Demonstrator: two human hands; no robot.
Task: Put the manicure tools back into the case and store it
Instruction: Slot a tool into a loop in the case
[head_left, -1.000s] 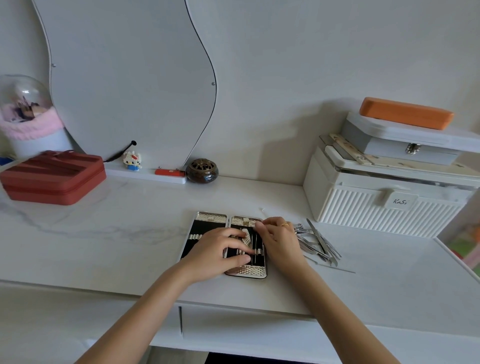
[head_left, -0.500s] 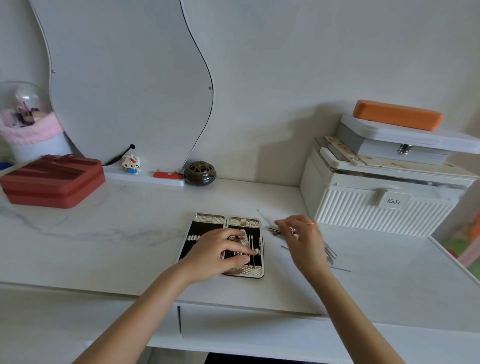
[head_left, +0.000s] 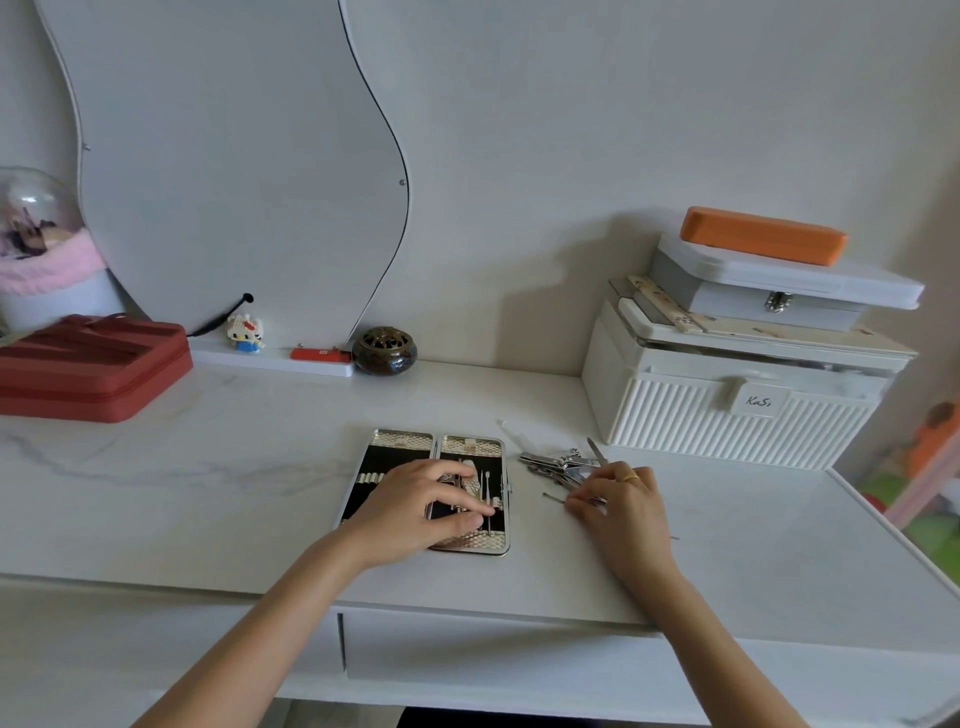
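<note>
The manicure case (head_left: 402, 439) lies open on the white desk, its black lining showing two thin tools in the right half. My left hand (head_left: 415, 506) rests on the case, fingers bent and fingertips down on the lining. To the right of the case lies a pile of loose metal manicure tools (head_left: 558, 462), clippers among them. My right hand (head_left: 621, 506) is down on the near side of that pile, fingertips pinching a thin metal tool (head_left: 553, 499) whose end sticks out to the left. The hand hides part of the pile.
A white ribbed storage box (head_left: 727, 415) with a grey box and an orange case (head_left: 763, 241) stacked on top stands at the right. A red zip case (head_left: 88, 364) sits far left, a dark round burner (head_left: 384, 351) and a wavy mirror (head_left: 234, 166) at the back.
My right hand left the case and moved right to the pile of loose tools, then lowered onto it. My left hand stayed on the case.
</note>
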